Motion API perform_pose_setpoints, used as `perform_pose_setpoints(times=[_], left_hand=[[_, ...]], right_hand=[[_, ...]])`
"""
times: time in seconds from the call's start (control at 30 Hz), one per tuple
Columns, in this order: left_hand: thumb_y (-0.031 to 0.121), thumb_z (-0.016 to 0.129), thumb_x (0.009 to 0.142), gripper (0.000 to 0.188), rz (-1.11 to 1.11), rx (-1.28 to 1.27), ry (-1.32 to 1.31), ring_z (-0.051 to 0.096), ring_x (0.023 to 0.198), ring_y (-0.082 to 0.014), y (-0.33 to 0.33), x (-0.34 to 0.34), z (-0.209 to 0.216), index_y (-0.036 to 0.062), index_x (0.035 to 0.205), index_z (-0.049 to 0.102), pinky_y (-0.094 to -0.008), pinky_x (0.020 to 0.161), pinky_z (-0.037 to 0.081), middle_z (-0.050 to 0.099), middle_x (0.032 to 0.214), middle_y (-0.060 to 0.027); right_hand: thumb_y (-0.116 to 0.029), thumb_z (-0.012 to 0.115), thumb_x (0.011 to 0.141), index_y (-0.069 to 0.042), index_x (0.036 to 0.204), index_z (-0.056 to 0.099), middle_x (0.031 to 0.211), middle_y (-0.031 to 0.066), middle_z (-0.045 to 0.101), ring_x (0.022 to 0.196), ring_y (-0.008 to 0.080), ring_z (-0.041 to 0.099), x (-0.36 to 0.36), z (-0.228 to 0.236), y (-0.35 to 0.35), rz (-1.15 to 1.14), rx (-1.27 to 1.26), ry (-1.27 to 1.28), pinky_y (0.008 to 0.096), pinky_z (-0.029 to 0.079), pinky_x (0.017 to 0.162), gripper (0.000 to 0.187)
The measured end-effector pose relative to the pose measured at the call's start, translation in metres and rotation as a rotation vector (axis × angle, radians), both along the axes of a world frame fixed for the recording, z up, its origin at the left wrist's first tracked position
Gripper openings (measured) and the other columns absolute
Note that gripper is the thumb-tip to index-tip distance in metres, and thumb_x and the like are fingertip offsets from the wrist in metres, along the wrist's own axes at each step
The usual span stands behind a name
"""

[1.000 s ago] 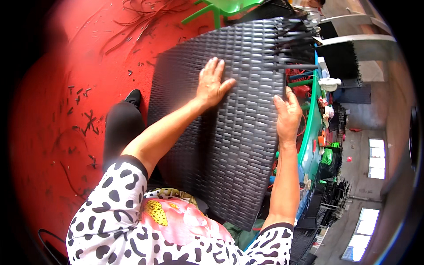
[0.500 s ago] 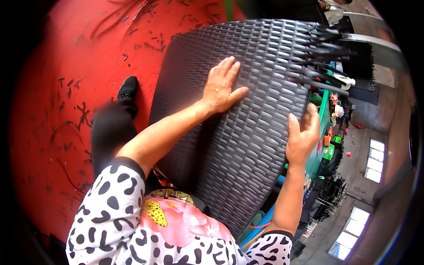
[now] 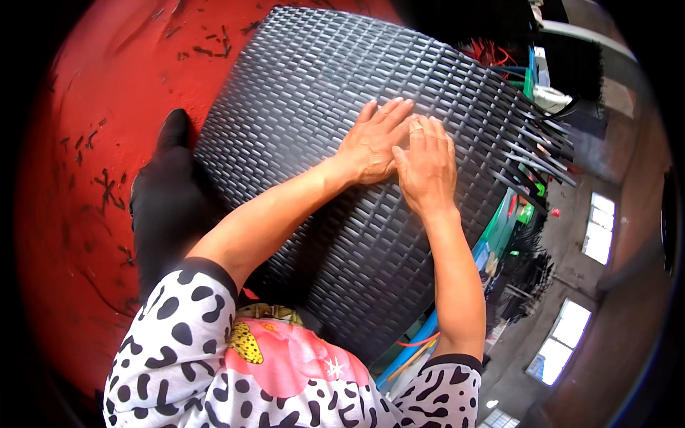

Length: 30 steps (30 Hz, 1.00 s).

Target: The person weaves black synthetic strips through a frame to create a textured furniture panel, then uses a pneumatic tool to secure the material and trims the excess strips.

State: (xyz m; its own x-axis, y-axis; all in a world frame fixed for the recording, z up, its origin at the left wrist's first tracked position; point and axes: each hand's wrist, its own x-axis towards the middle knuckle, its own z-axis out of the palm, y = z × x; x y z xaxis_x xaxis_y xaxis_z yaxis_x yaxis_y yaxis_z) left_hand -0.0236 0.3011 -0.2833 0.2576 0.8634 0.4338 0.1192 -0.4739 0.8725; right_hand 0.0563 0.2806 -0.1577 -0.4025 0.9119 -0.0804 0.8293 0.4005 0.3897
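A large woven panel (image 3: 307, 78) of flat black plastic strips leans before me, curving at its edges. Loose strip ends (image 3: 539, 146) stick out past its right side. My left hand (image 3: 374, 143) rests flat on the weave near the middle, fingers stretched out. Right beside it lies my right hand (image 3: 428, 160), palm down on the same panel, its fingers straight and fairly close together, a ring on one of them. The two hands nearly touch, and neither grips anything. What supports the panel underneath is hidden.
Red floor (image 3: 93, 207) with scattered black strip scraps spreads to the left, beside my black-clad leg (image 3: 168, 214). Beyond the panel's right edge stand a green surface (image 3: 496, 221) with small coloured items and blue tubes (image 3: 410, 349). Bright windows (image 3: 599, 228) show farther right.
My right hand has left the panel's right edge and now lies on the weave beside my left hand. The panel has turned clockwise, its loose ends swinging lower.
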Motion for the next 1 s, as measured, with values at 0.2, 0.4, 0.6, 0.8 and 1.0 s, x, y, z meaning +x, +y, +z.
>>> perform_pose_setpoints(times=[0.2,0.4,0.6,0.8,1.0], left_hand=[[0.030,0.052,0.084,0.057,-0.054,0.108,0.110,0.029,0.137,-0.0274,0.011,0.015,-0.032,0.0088,0.136,0.042,-0.0477,0.112,0.019,0.034,0.147,-0.0115],[0.029,0.054,0.084,0.049,0.044,0.159,0.067,0.036,0.132,-0.0272,0.022,0.048,-0.023,0.0063,0.127,0.051,-0.0487,0.108,0.025,0.043,0.141,-0.0112],[0.030,0.059,0.082,0.047,0.046,0.155,0.096,0.039,0.130,-0.0261,0.022,0.058,-0.019,0.0066,0.123,0.054,-0.0500,0.106,0.026,0.047,0.136,-0.0102],[0.029,0.060,0.082,0.053,0.007,0.128,0.057,0.040,0.130,-0.0276,0.019,0.045,-0.021,0.0054,0.128,0.051,-0.0447,0.108,0.025,0.047,0.136,-0.0108],[0.025,0.064,0.079,0.046,0.023,0.170,0.002,0.046,0.122,-0.0280,0.025,0.030,-0.013,0.0041,0.120,0.056,-0.0432,0.101,0.033,0.053,0.129,-0.0108]], right_hand=[[-0.037,0.066,0.079,0.002,0.115,0.054,0.124,0.0212,0.052,0.121,0.0354,0.045,0.027,-0.023,0.007,-0.008,0.053,-0.054,0.0472,0.034,0.101,0.055],[-0.043,0.065,0.079,0.007,0.112,0.057,0.121,0.0221,0.054,0.121,0.0344,0.045,0.057,-0.019,0.019,-0.023,0.050,-0.009,0.0451,0.031,0.104,0.060],[-0.040,0.066,0.079,0.007,0.110,0.058,0.119,0.0225,0.056,0.117,0.0350,0.048,0.068,-0.019,0.016,-0.048,0.050,0.022,0.0437,0.037,0.100,0.057],[-0.040,0.066,0.078,0.008,0.106,0.059,0.118,0.0231,0.055,0.118,0.0356,0.045,0.054,-0.016,0.005,-0.079,0.010,0.064,0.0447,0.033,0.103,0.056],[-0.035,0.071,0.072,0.003,0.106,0.058,0.117,0.0200,0.053,0.116,0.0357,0.045,0.049,0.004,0.022,0.067,0.162,0.010,0.0458,0.033,0.102,0.053]])
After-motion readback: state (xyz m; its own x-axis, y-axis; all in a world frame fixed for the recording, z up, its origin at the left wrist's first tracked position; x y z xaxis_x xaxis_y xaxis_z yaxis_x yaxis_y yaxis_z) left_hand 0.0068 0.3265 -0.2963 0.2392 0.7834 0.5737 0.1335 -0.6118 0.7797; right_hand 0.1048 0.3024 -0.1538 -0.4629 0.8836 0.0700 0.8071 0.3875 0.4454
